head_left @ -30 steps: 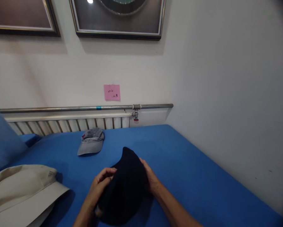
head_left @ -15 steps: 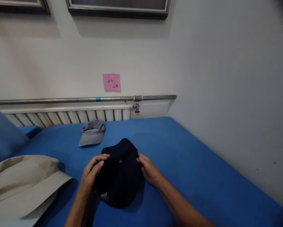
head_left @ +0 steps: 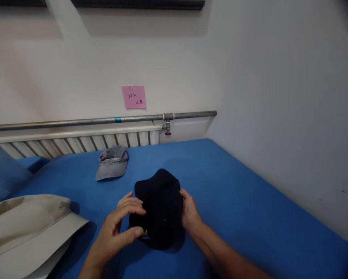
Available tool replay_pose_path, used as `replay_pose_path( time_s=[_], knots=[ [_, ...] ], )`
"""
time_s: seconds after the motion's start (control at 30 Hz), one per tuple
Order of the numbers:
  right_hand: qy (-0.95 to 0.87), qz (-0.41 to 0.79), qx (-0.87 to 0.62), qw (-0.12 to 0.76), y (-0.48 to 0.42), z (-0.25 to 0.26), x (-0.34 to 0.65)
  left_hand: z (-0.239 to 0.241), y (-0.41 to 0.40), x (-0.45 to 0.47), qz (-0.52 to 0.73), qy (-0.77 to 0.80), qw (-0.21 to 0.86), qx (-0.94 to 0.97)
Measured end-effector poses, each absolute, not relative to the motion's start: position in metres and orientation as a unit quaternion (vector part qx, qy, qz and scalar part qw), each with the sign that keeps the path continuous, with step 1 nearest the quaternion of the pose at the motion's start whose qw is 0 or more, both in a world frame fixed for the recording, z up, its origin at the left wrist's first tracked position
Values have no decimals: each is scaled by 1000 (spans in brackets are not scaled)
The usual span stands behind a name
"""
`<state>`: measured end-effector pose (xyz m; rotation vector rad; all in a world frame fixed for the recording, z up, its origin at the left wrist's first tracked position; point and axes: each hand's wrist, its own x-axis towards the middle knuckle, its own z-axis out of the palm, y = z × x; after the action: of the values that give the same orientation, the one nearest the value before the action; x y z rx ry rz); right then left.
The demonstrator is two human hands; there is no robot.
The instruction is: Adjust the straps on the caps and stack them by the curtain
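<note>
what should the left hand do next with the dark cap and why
Probably close the left hand gently on the dark cap's left edge: its thumb and fingers are parted there, while the right hand is already at the right edge, so both sides would be steadied.

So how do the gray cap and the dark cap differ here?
The gray cap is pale with a red mark on its crown; the dark cap looks nearly black. The gray cap lies with no hand on it; the dark cap has the right hand at its edge. Both show against the blue surface.
</note>
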<state>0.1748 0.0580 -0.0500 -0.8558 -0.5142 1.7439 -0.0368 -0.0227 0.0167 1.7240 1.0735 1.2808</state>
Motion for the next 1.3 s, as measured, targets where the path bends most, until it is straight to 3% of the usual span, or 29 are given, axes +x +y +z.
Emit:
replay_pose_path(
  time_s=[0.3,0.57,0.67,0.73,0.8,0.93,1.07,1.3],
  knots=[
    [-106,778,-360,504,60,-28,180,15,-19,-27,430,456,395,672],
    [-200,695,-412,554,80,-31,170,-1,-17,-43,526,521,385,551],
    [-252,606,-424,623,72,-14,187,4,-18,-39,518,534,411,527],
    [-403,449,-439,666,58,4,197,8,-18,-35,504,536,421,531],
    [-570,345,-373,646,41,22,199,8,-17,-31,491,537,422,540],
    [-810,180,-239,504,17,33,182,1,-15,-30,490,535,422,544],
    [-842,163,-260,444,19,15,169,-3,-15,-30,470,526,442,554],
    [-815,47,-289,500,11,21,175,3,-17,-19,452,517,458,565]
  ],
)
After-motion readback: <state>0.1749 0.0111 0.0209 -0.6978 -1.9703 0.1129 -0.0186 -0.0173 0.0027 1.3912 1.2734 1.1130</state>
